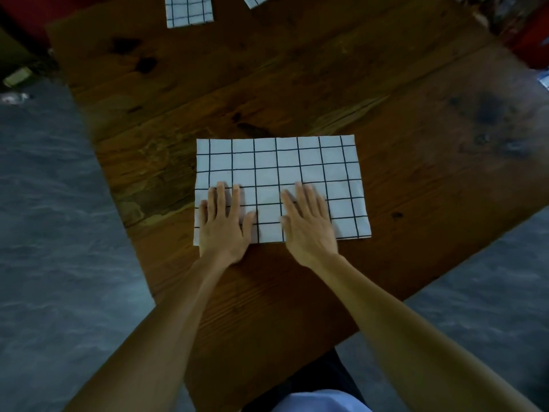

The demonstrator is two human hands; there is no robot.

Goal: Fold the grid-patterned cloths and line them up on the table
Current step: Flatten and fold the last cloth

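Cloth lies flat on the wooden table, a white rectangle with a black grid, its long sides running across in front of the person. Both hands rest on its near half with fingers straight and flat against the fabric — neither holds or pinches anything. The left hand presses near the left end, its heel just over the near edge; the right hand presses near the middle, a little right of centre. The hands sit close together, apart by about a grid square or two.

At the far edge of the table lie two more grid cloths: a folded cloth on the left, narrow and squared off, and a second cloth just to its right, lying askew and mostly cut off by the frame — whether it is folded I cannot tell.

As a judgement, the task is under way. At least one cloth looks finished and set at the far side. The near cloth looks to be smoothed, perhaps folded once already, though its layers do not show. It needs further folding to match the narrow one, then a place in the row.
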